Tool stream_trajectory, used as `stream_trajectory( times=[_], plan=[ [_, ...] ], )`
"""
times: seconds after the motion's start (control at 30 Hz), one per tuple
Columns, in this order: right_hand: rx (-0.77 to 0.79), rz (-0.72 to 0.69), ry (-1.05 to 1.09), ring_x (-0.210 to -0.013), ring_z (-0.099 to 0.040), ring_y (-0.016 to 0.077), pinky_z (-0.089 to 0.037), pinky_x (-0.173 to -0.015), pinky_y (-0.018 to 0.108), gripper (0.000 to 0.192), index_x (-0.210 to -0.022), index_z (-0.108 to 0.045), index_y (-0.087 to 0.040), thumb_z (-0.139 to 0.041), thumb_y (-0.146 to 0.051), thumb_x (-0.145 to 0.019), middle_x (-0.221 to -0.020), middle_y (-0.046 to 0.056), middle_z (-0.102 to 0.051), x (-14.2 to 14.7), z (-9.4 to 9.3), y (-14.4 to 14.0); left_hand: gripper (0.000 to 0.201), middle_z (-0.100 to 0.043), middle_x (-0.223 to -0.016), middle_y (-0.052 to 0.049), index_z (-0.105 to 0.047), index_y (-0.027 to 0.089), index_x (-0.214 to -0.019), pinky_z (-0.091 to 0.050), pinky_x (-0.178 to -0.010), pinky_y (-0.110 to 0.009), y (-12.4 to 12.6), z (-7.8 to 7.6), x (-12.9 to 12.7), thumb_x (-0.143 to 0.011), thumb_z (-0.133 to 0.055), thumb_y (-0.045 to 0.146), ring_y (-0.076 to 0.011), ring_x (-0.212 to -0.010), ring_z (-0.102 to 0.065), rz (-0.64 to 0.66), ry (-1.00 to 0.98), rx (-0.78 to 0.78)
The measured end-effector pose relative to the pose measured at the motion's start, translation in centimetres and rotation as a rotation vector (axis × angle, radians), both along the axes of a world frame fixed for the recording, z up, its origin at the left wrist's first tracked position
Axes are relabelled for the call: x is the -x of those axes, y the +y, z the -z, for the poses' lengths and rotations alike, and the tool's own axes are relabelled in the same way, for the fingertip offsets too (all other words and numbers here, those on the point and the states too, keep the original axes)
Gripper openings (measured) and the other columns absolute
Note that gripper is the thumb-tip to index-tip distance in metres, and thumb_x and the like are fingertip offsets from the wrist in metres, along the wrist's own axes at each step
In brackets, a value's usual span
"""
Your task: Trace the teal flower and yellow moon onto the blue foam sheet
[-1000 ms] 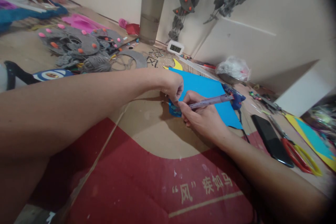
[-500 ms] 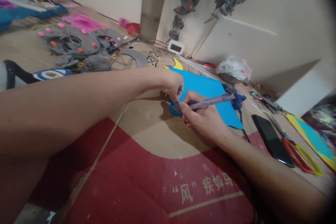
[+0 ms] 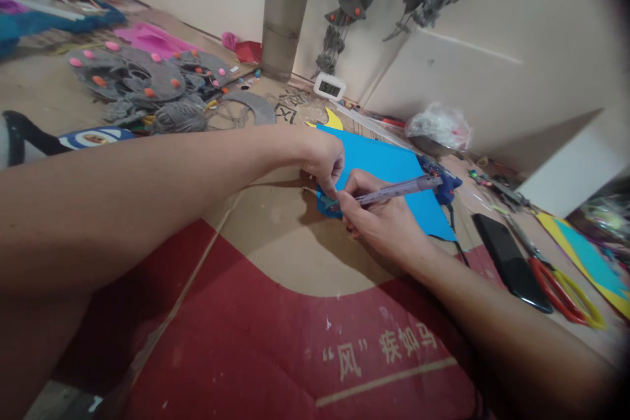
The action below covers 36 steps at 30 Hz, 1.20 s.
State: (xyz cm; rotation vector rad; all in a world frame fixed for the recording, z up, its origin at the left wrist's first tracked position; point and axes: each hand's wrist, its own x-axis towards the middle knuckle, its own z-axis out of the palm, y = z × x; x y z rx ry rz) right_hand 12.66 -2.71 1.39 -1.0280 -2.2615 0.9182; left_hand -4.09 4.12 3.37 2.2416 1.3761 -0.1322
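A bright blue sheet of paper point(image 3: 381, 154) lies on the cardboard. My left hand point(image 3: 327, 161) reaches over its left side with curled fingers, the fingertips pressing the sheet down near its front left corner. Under those fingertips a small teal piece point(image 3: 326, 201) shows in part; its outline is mostly covered. Close beside, my right hand point(image 3: 377, 213) is closed around a pale purple pen point(image 3: 398, 189), tilted with its back end up to the right. The pen's tip points to the same corner, hidden behind my fingers.
At right lie a black phone point(image 3: 512, 262), red and yellow scissors point(image 3: 556, 289) and a blue glue gun point(image 3: 445, 184) behind the sheet. A clock point(image 3: 329, 86) and a bottle point(image 3: 285, 20) stand at the back. Grey felt crescents point(image 3: 132, 75) and yarn point(image 3: 180, 117) lie left.
Almost nothing differs. Both hands and the pen keep their places at the sheet's corner, with only a very slight shift of the view.
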Motion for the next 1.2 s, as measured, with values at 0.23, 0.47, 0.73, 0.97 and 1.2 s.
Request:
stream_trajectory(
  times=[0.23, 0.47, 0.73, 0.97, 1.2],
  plan=[
    [0.010, 0.002, 0.022, -0.055, -0.044, 0.0103, -0.037, -0.051, 0.026, 0.025, -0.071, -0.044, -0.022, -0.053, -0.032, -0.092, -0.059, -0.004, -0.047, -0.1, 0.2, 0.2, 0.026, -0.061, -0.065, 0.002, -0.074, 0.017, -0.083, -0.031, -0.065, -0.025, -0.3, -0.2, 0.0, -0.065, -0.074, 0.036, -0.0144, -0.069, -0.053, 0.027, 0.042, -0.052],
    [0.031, -0.003, 0.043, -0.053, -0.045, 0.0098, -0.036, -0.050, 0.025, 0.023, -0.073, -0.045, -0.022, -0.053, -0.030, -0.092, -0.058, -0.005, -0.049, -0.2, 0.4, 0.3, 0.024, -0.059, -0.060, 0.003, -0.072, 0.019, -0.079, -0.029, -0.065, -0.026, 0.1, 0.1, 0.0, -0.063, -0.075, 0.037, -0.0149, -0.069, -0.053, 0.018, 0.041, -0.066],
    [0.087, 0.149, 0.243, -0.043, -0.044, 0.0077, -0.034, -0.040, 0.022, 0.027, -0.072, -0.046, -0.022, -0.058, -0.037, -0.092, -0.055, -0.006, -0.051, -0.5, 0.6, 0.2, 0.025, -0.060, -0.065, 0.002, -0.073, 0.018, -0.081, -0.029, -0.067, -0.026, -0.1, -0.2, -0.2, -0.063, -0.075, 0.035, -0.0162, -0.074, -0.055, 0.000, 0.050, -0.043],
    [-0.169, 0.173, 0.296, -0.068, -0.055, 0.0124, -0.046, -0.062, 0.028, 0.016, -0.094, -0.062, -0.022, -0.056, -0.037, -0.094, -0.081, 0.000, -0.061, -1.1, 0.8, 0.6, 0.032, -0.063, -0.069, 0.002, -0.072, 0.019, -0.087, -0.032, -0.067, -0.025, -0.1, -0.2, 0.0, -0.066, -0.073, 0.043, -0.0147, -0.071, -0.053, 0.016, 0.058, -0.035],
    [-0.160, 0.026, -0.051, -0.082, -0.053, 0.0173, -0.044, -0.072, 0.033, 0.028, -0.101, -0.052, -0.021, -0.067, -0.038, -0.085, -0.090, 0.003, -0.056, -2.0, 1.1, 0.8, 0.033, -0.068, -0.071, 0.000, -0.073, 0.023, -0.088, -0.034, -0.067, -0.026, 0.4, 0.0, 0.3, -0.065, -0.074, 0.046, -0.0160, -0.069, -0.056, 0.062, 0.080, -0.026]
  ],
)
